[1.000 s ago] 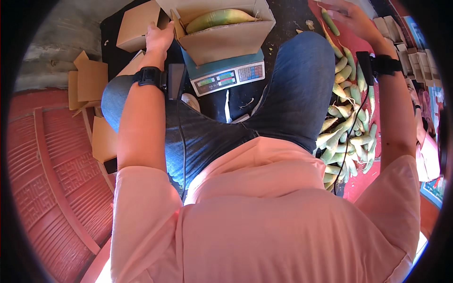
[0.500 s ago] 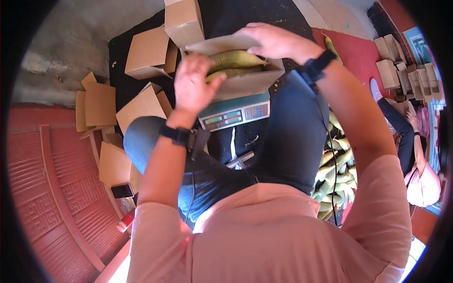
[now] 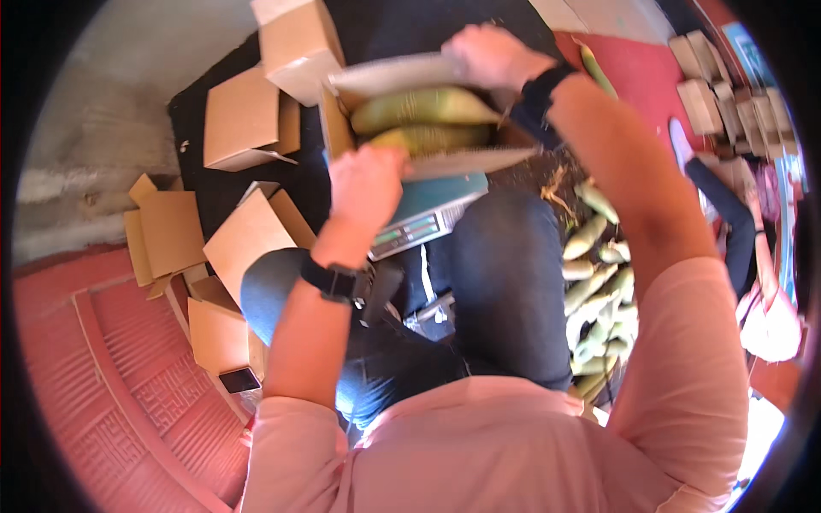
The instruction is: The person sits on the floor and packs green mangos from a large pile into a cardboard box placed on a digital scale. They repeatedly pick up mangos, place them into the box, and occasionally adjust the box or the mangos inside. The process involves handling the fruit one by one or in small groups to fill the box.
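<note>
An open cardboard box holds long green radishes; a pale green radish lies toward its far side and a yellower radish alongside it. My left hand is closed on the box's near wall, by the left end. Its far wall is gripped near the right end by my right hand, slightly blurred. Below the box is a digital scale with a teal platform, partly covered by it. I cannot tell whether the box still touches the platform.
Several open cardboard boxes stand to the left, near a dark phone. Many radishes are heaped beyond my right knee. A person sits at the far right near stacked boxes.
Both hands have shifted on the box, the left from over its left end to its near wall. The box has turned slightly and sits a bit farther off, baring more of the radishes.
</note>
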The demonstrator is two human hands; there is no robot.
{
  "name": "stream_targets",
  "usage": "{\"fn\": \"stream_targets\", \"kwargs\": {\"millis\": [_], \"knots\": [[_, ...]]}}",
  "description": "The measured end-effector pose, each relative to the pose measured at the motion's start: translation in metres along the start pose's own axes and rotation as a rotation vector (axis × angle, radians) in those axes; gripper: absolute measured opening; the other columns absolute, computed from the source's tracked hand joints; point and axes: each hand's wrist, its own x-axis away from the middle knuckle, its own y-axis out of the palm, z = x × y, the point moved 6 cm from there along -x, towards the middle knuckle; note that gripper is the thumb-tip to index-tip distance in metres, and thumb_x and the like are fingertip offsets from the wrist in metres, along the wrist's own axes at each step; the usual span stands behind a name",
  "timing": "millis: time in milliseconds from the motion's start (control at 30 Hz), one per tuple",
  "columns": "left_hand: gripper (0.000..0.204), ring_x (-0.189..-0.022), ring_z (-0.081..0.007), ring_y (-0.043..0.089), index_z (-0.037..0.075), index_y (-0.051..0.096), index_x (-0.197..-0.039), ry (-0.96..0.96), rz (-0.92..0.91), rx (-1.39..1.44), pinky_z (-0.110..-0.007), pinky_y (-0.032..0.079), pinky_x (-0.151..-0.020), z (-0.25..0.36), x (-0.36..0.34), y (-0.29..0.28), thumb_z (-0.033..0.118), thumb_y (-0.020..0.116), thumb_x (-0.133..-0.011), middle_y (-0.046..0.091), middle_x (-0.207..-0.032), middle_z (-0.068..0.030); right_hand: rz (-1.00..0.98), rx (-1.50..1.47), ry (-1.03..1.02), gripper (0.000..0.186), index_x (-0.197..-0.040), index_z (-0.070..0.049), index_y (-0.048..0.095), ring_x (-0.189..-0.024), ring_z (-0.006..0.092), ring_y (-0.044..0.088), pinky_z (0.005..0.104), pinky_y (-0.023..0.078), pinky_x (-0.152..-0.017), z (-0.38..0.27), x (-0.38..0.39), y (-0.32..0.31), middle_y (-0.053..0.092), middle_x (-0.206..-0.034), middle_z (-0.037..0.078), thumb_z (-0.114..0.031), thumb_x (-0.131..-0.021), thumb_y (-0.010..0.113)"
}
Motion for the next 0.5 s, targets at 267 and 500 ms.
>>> {"fn": "stream_targets", "kwargs": {"millis": [267,500], "knots": [[0.011,-0.070,-0.0341,0.064,0.010,0.066,-0.077,0.608,0.145,0.018,-0.044,0.050,-0.062,0.128,-0.056,-0.066,0.020,0.064,-0.080,0.063,-0.071,-0.0150,0.111,0.068,0.238,0.019,-0.087,-0.001,0.063,-0.076,0.0405,0.061,0.0439,0.048,-0.067,0.083,0.179,-0.120,0.062,-0.078,0.024,-0.015,-0.074,0.062],[0.006,-0.067,-0.0286,0.065,0.014,0.068,-0.075,1.075,0.102,0.160,-0.039,0.050,-0.058,0.252,0.001,-0.056,0.017,0.064,-0.072,0.063,-0.066,-0.0103,-0.040,-0.217,0.914,0.010,-0.087,-0.003,0.061,-0.059,0.0272,0.056,0.0392,0.044,-0.055,0.011,0.395,-0.139,0.060,-0.069,0.015,-0.012,-0.084,0.059]]}}
